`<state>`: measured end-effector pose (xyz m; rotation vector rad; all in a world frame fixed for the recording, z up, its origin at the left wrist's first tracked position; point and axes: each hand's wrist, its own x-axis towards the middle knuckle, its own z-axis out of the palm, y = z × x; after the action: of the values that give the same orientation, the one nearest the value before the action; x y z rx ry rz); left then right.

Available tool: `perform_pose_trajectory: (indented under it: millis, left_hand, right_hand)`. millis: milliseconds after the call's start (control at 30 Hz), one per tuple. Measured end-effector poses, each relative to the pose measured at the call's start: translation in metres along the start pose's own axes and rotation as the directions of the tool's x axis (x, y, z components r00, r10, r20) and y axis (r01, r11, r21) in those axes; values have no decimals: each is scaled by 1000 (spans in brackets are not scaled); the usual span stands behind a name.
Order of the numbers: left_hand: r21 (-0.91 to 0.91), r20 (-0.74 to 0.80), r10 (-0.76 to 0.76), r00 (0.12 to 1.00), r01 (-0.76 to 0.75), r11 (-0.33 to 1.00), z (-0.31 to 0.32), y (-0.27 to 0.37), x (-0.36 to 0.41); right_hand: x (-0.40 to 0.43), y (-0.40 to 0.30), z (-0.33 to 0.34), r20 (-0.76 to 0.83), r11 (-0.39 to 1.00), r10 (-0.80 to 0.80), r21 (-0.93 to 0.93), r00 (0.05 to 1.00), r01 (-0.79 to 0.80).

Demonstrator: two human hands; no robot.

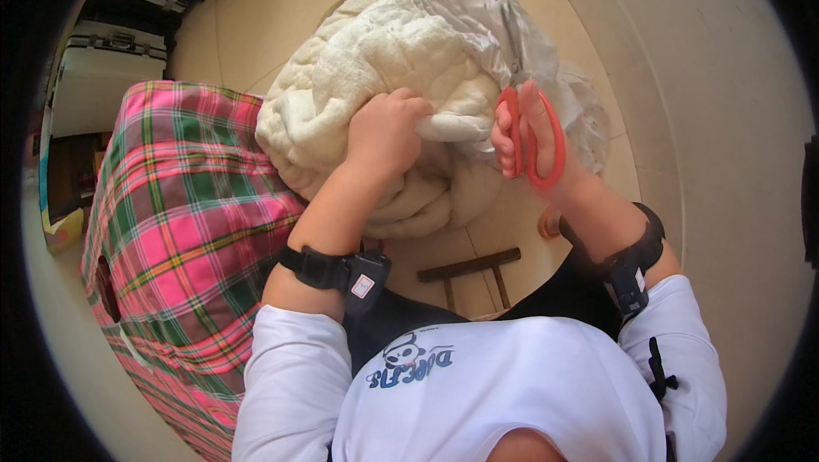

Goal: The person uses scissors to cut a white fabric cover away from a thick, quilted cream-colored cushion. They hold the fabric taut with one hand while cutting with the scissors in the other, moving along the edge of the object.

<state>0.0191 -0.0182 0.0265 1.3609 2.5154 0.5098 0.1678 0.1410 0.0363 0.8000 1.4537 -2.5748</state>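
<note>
A bulky heap of cream-coloured batting (409, 59) lies before me, with a shiny whitish fabric (477, 11) over its far right side. My left hand (390, 129) grips a fold of the batting near its middle. In my right hand (534, 129) are scissors with red handles (555, 158); my fingers are through the loops. The blades (514, 33) point away from me, over the whitish fabric. Whether the blades touch or cut the fabric, I cannot tell.
Pink and green plaid cloth (192, 219) hangs at the left, against the batting. Beyond it stand hard cases with metal latches (118, 46). A wooden frame piece (470, 263) is between my legs above the tiled floor (256, 27). A pale wall (716, 142) rises at the right.
</note>
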Motion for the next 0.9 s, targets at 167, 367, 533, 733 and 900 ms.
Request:
perform_pose_trajectory:
  millis: [167,367,533,733,900]
  left_hand:
    - [-75,-116,-56,992,47,996,-3,-2,3]
    - [-141,-197,-162,967,135,981,-11,4,11]
    - [-385,-297,-341,892,215,897,-40,-21,16]
    - [-562,-484,-444,754,121,818,-79,-75,-5]
    - [-680,-552,-560,618,55,731,-120,-117,-46]
  right_hand:
    - [10,4,-16,-129,778,-429,-555,894,293]
    - [19,30,-13,-109,484,-555,-849,825,214]
    - [22,16,-55,-13,193,-710,-965,704,177]
    - [16,-12,-153,-215,159,-855,-975,472,-155]
    - [-27,-59,-211,-649,603,-706,-761,284,-242]
